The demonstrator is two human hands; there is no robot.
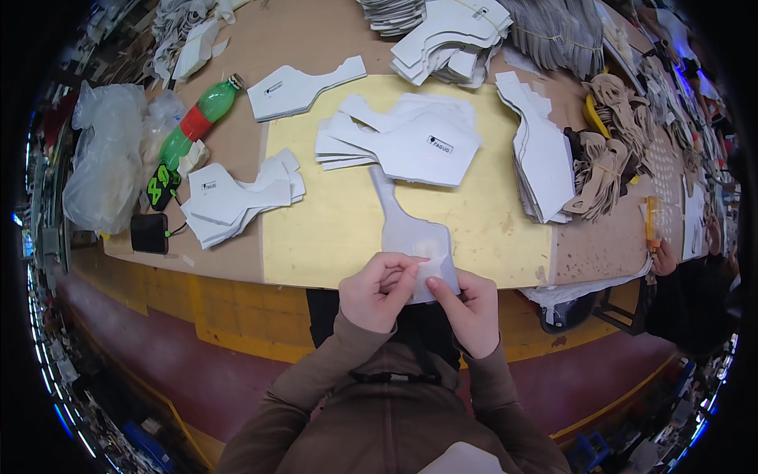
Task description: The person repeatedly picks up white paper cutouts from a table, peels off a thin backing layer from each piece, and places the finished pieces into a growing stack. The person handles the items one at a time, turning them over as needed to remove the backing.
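Observation:
A pale grey, flat cut piece [417, 235] with a long narrow arm reaches over the table's near edge. Its narrow end meets a stack of white cut pieces [426, 150]. My right hand [471, 310] is closed on the near right corner, thumb on top and fingers underneath. Closed in a pinch, my left hand [377, 291] is at the near left part, beside a whitish patch [430, 268] on the surface. What sits between its fingertips is too small to make out.
More white stacks lie left [237, 197], right [537, 150] and at the back [450, 39]. Tan bundles [604, 174] are far right. A green bottle [197, 118], plastic bag [103, 166] and phone [149, 233] are left. Another person's hand [665, 258] shows at right.

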